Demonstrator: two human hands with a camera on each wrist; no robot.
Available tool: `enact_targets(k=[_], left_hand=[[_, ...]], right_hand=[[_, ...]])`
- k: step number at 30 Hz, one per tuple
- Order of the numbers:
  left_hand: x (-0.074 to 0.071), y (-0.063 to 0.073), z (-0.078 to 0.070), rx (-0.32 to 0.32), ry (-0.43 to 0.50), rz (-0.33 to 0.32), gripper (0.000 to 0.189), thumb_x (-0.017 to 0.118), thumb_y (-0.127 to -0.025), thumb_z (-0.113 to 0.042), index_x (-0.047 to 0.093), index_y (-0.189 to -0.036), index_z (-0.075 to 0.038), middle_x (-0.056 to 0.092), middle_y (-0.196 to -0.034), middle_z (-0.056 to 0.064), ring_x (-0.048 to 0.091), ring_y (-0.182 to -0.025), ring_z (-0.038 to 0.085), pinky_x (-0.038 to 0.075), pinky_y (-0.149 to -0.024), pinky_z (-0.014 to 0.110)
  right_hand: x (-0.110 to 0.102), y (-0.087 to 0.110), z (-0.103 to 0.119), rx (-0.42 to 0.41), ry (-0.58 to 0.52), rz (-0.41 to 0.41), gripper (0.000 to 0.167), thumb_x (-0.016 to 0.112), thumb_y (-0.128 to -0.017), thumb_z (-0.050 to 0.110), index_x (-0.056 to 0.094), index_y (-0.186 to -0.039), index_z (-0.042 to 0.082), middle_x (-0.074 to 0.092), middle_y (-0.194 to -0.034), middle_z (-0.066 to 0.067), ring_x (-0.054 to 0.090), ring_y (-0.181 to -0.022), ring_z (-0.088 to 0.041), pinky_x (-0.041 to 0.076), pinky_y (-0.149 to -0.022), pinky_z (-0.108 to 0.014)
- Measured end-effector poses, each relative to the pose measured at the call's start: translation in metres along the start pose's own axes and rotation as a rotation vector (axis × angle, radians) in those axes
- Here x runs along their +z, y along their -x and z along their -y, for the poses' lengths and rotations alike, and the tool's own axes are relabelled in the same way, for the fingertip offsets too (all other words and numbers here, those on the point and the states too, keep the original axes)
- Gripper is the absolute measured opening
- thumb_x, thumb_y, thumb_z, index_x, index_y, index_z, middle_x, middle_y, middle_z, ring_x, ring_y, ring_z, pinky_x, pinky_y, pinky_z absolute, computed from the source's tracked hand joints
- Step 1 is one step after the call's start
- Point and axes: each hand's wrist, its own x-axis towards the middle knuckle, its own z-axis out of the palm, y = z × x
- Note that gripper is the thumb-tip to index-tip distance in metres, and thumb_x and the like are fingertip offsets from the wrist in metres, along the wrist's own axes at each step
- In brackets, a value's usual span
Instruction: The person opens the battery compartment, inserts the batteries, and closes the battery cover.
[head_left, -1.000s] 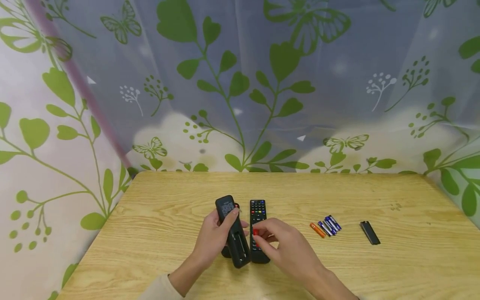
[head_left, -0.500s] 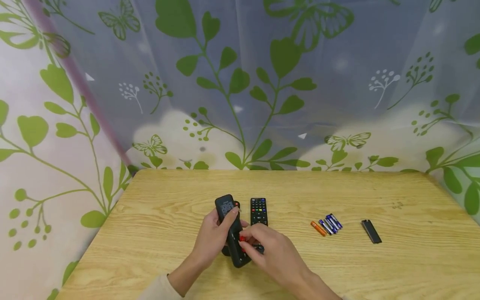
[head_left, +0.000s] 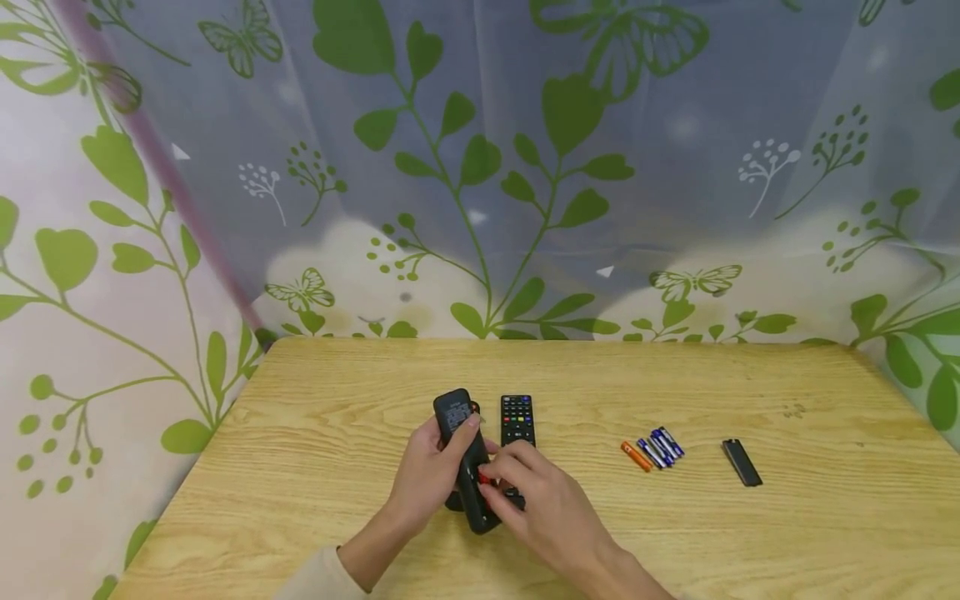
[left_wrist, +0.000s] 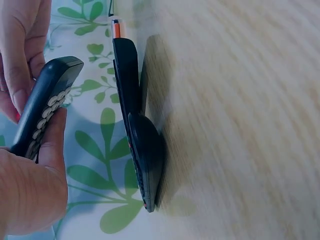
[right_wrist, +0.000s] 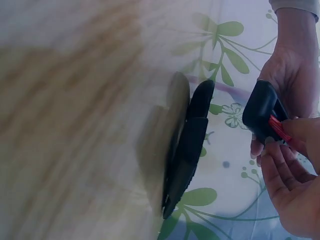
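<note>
My left hand (head_left: 427, 468) grips a black remote control (head_left: 453, 412), its back facing up and tilted above the table. The battery compartment at its lower end is uncovered, as the earlier frames show. With thumb and fingertips, my right hand (head_left: 551, 508) pinches a red battery (right_wrist: 279, 128) at that compartment; the fingers partly hide it. Whether the battery is seated inside, I cannot tell. Beneath the hands lie two more black remotes: one with coloured buttons (head_left: 517, 419), partly behind my right hand, and another (left_wrist: 147, 157) mostly hidden under the held one.
Right of the hands on the wooden table (head_left: 360, 375), an orange battery (head_left: 636, 457) lies beside several blue-and-silver batteries (head_left: 660, 448). Farther right is a small black battery cover (head_left: 742, 462). A leaf-patterned curtain (head_left: 480, 208) hangs behind the table's far edge.
My right hand has moved left with the red battery, from over the button-side remote to the held remote's compartment. The left hand has stayed nearly still.
</note>
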Motion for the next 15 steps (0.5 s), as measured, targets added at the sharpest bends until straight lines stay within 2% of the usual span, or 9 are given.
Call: enact_targets(k=[7, 12, 15], left_hand=[[0.0011, 0.0004, -0.0007, -0.019, 0.042, -0.011, 0.047, 0.051, -0.100, -0.036, 0.047, -0.121, 0.006, 0.068, -0.098, 0.018, 0.068, -0.079, 0.022, 0.059, -0.066, 0.036], [0.0014, 0.0009, -0.0019, -0.038, 0.050, -0.039, 0.050, 0.051, -0.100, -0.035, 0.045, -0.126, 0.007, 0.068, -0.099, 0.018, 0.069, -0.080, 0.023, 0.059, -0.066, 0.035], [0.0012, 0.0011, -0.0027, -0.056, 0.090, -0.065, 0.050, 0.050, -0.100, -0.032, 0.043, -0.130, 0.008, 0.067, -0.100, 0.020, 0.069, -0.079, 0.024, 0.059, -0.067, 0.036]], right_hand=[[0.0024, 0.0018, -0.0027, 0.034, 0.012, -0.041, 0.012, 0.078, -0.081, 0.013, 0.073, -0.092, 0.016, 0.060, -0.096, 0.011, 0.060, -0.078, -0.004, 0.052, -0.066, -0.019], [0.0014, 0.0004, -0.0028, -0.011, 0.076, -0.046, 0.013, 0.078, -0.081, 0.015, 0.075, -0.093, 0.016, 0.061, -0.096, 0.010, 0.061, -0.081, -0.003, 0.053, -0.068, -0.019], [0.0009, 0.0002, -0.0027, -0.064, 0.147, -0.037, 0.015, 0.078, -0.080, 0.017, 0.075, -0.095, 0.015, 0.062, -0.096, 0.008, 0.062, -0.081, -0.004, 0.053, -0.068, -0.020]])
